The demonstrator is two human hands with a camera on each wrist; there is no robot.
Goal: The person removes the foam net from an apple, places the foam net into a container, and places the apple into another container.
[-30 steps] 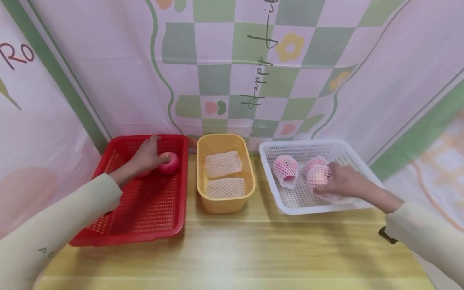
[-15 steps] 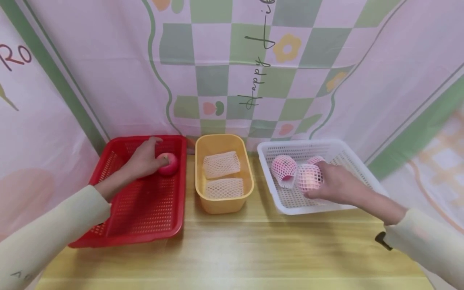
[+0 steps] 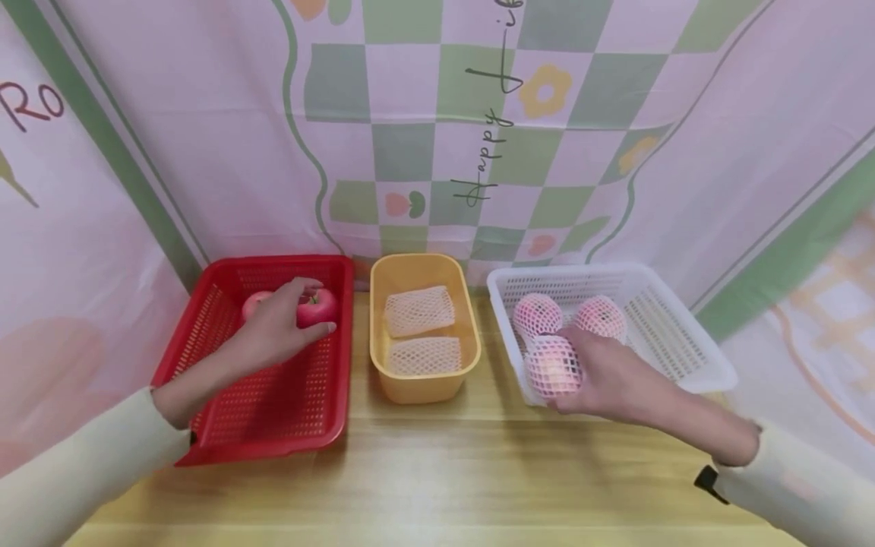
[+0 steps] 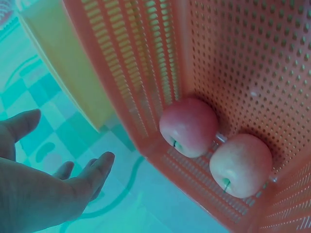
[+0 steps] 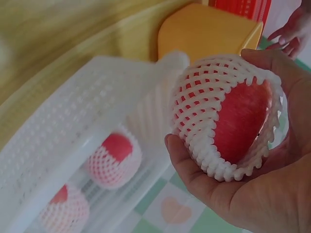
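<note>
My right hand [image 3: 608,372] grips an apple in a white foam net [image 3: 554,367], raised over the front left of the white basket [image 3: 714,371]. In the right wrist view, the bare red side of that netted apple [image 5: 240,121] shows between thumb and fingers. Two other netted apples, one at left [image 3: 538,311] and one at right [image 3: 601,315], lie in the white basket. My left hand [image 3: 273,327] hovers over the red basket [image 3: 342,380], fingers spread, holding nothing. Below it are two bare apples, one red [image 4: 188,127] and one paler [image 4: 241,166]; the left wrist view shows them apart from the hand.
Between the baskets stands a yellow bin [image 3: 424,389] with two flat foam nets, one behind [image 3: 420,310] and one in front [image 3: 425,355]. A patterned curtain [image 3: 403,152] hangs behind. All containers stand on a wooden table [image 3: 437,471].
My right hand has lifted its netted apple and brought it left and toward me, revealing the netted apple behind. My left hand has drawn back from the red apple, its thumb now clear of it.
</note>
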